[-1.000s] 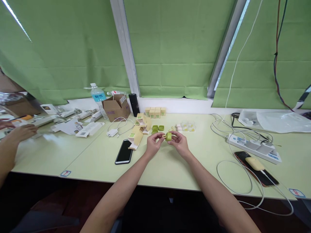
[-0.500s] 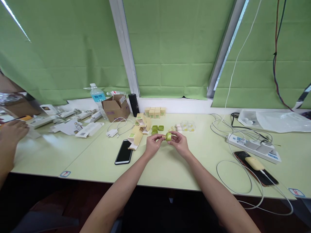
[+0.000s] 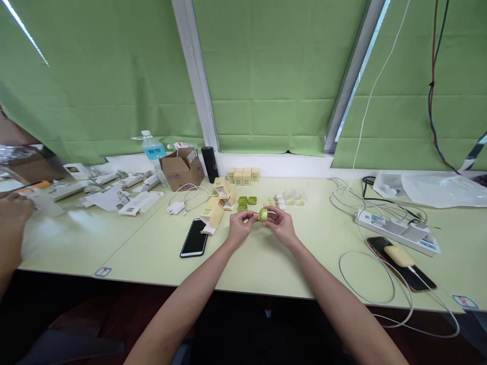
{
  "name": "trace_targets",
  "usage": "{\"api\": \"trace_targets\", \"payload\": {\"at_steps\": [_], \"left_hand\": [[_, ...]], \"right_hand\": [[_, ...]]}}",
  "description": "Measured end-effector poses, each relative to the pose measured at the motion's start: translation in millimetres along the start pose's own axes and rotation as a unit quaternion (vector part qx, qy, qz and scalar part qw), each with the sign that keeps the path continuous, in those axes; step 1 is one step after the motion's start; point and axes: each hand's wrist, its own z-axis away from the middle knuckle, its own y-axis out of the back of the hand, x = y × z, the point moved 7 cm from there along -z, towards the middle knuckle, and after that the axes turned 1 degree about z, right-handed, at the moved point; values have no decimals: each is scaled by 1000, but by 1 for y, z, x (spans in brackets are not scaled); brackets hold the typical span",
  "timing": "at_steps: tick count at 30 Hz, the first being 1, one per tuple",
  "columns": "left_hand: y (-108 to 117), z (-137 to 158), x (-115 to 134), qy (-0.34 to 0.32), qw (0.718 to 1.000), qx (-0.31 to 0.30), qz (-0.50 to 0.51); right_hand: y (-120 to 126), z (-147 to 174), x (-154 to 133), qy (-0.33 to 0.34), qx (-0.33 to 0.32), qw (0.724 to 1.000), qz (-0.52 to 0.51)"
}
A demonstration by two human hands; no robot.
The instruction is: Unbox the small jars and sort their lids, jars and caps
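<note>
Above the middle of the table, a small green plastic piece [image 3: 263, 215] is held between my two hands. My right hand [image 3: 280, 224] has its fingertips closed on the green piece from the right. From the left, my left hand [image 3: 241, 225] pinches a tiny yellowish part at the piece's side; its shape is mostly hidden by the fingers. Just beyond my hands lie several green open cases [image 3: 247, 201], tiny yellow parts [image 3: 269, 202], pale pink-white pieces [image 3: 280, 200] and a clear tray [image 3: 294, 197] with yellow spots.
Left of my hands are opened cartons [image 3: 213, 214] and a phone [image 3: 193, 239]. Small boxes [image 3: 242, 176] line the wall, near a black cylinder [image 3: 209, 165] and a brown box [image 3: 182, 170]. Cables and a power strip [image 3: 397, 232] lie right. A co-worker's hand [image 3: 15, 210] is far left.
The green piece has turned slightly between my fingers, while my hands stay in place. At far left the co-worker's hand has shifted left and slightly down.
</note>
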Motion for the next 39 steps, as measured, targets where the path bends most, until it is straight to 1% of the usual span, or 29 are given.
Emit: {"api": "trace_targets", "payload": {"at_steps": [6,13,19,22,26,31,39], "left_hand": [[-2,0,-2,27,1000,-3,13],[-3,0,-8,50,998,-5,22],[-6,-2,-7,57,996,-17,71],[-3,-4,-5,55,994,-10,95],[-1,-7,-6,66,994,2,85],[-4,-8,-13,96,992,0,77],[-5,-7,-18,121,987,2,102]], "right_hand": [[0,0,0,24,-3,999,36],[-1,0,-3,73,-1,992,108],[2,1,-10,113,43,981,149],[3,2,-12,133,52,975,172],[4,4,-14,155,60,964,205],[3,4,-15,169,61,956,231],[3,5,-14,171,53,954,242]]}}
